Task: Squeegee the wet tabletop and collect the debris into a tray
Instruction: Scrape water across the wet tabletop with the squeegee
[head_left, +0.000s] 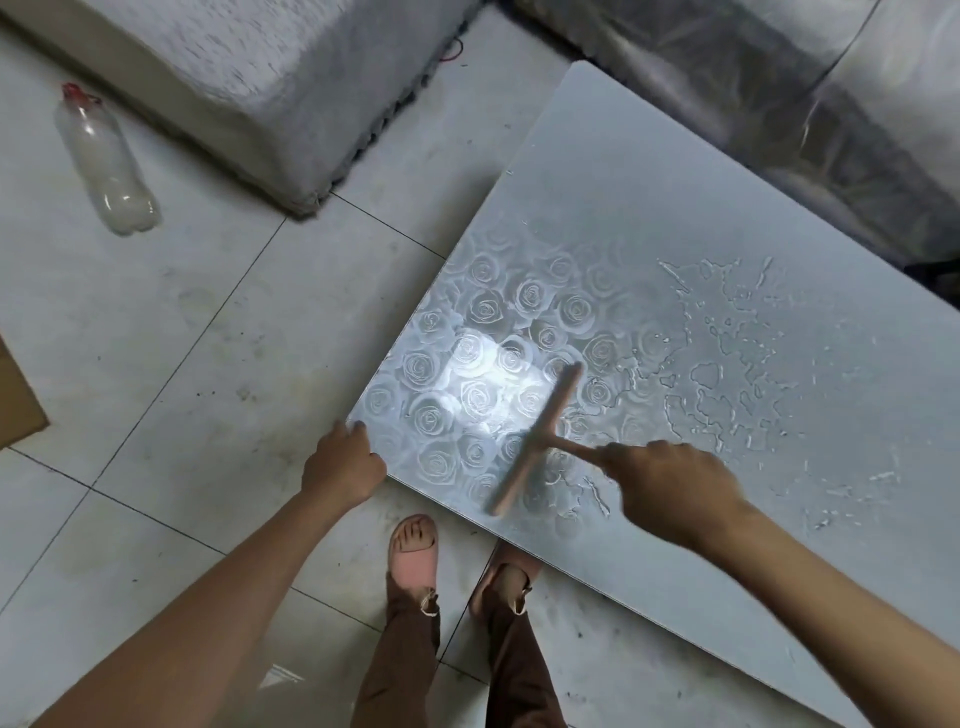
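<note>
Wide view from above: a pale tiled floor fills the left half, scuffed and speckled with dirt. A big padded block wrapped in clear plastic sits at the top left, and more plastic-covered furniture runs along the top right. Slanting across the right side is the surface, a glossy sheet with a rose pattern showing near its lower left corner and a bright glare patch over the roses. Water lies in ragged puddles and beads across the middle and right of it, while the rose corner looks mostly smooth.

Down to the person: two bare forearms reach in from the bottom, brown trousers and pink sandals below, one foot tucked partly under the surface's edge. The left hand is curled over the near corner of the surface, fingers bent onto the top, gripping the edge. The right hand comes in from the right, closed around the handle of the squeegee, forefinger stretched along the shaft; it is blurred. The squeegee's long wooden-coloured bar lies tilted across the surface, just left of the right hand and right of the left hand, its lower end near the surface's front edge, its upper end at the rim of the glare.

Smaller things: a clear plastic bottle with a red cap lies on its side on the floor, well apart at upper left. A corner of brown cardboard pokes in at the left edge.
</note>
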